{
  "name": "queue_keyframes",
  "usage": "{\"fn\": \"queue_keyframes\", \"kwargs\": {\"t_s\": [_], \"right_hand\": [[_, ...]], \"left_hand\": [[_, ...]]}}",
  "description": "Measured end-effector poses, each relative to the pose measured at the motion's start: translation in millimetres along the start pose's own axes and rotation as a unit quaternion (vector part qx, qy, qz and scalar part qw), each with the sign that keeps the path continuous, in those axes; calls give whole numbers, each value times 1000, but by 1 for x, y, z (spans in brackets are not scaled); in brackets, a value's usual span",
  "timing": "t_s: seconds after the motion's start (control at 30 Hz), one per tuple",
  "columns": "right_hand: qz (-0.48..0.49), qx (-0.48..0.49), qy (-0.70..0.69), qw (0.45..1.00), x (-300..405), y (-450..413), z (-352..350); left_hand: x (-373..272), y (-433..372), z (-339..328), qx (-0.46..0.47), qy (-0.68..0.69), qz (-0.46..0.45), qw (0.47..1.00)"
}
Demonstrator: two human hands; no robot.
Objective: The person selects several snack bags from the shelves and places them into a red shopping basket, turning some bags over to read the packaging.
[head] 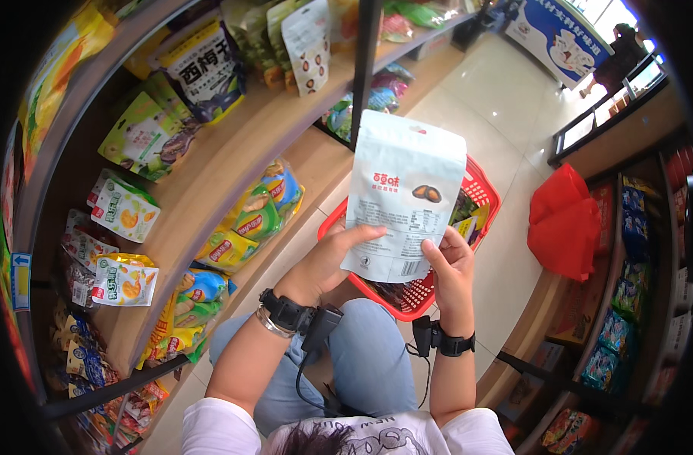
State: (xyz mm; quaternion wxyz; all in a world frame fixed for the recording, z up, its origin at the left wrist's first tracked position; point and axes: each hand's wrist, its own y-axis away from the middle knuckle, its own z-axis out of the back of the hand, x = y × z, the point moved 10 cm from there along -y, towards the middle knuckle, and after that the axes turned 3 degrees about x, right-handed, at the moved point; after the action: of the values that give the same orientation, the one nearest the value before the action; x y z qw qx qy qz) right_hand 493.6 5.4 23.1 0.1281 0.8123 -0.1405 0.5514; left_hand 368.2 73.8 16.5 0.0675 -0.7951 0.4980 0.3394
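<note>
Both hands hold a pale blue-white snack pouch (406,153) upright before me. Its face bears printed text, a barcode and a picture of two dark, split items. My left hand (323,259) grips the lower left edge, thumb across the print. At the lower right edge, my right hand (455,264) pinches the pouch between thumb and fingers. Behind and below the pouch, a red plastic shopping basket (484,185) stands on the floor, partly hidden. Inside it a yellow and dark package (470,226) shows beside the pouch.
Wooden shelves (210,162) on my left carry dried-fruit bags (153,136), small white pouches (124,278) and Lay's multipacks (255,210). On the right, a red cloth-like bundle (562,222) lies by another shelf of packaged snacks (614,335). A person (622,57) is in the far background.
</note>
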Motion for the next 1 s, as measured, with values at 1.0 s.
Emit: {"fn": "queue_keyframes", "kwargs": {"t_s": [1.0], "right_hand": [[58,41,429,900,21,-19,44]], "left_hand": [[-5,-21,66,-75,-596,-161,783]]}}
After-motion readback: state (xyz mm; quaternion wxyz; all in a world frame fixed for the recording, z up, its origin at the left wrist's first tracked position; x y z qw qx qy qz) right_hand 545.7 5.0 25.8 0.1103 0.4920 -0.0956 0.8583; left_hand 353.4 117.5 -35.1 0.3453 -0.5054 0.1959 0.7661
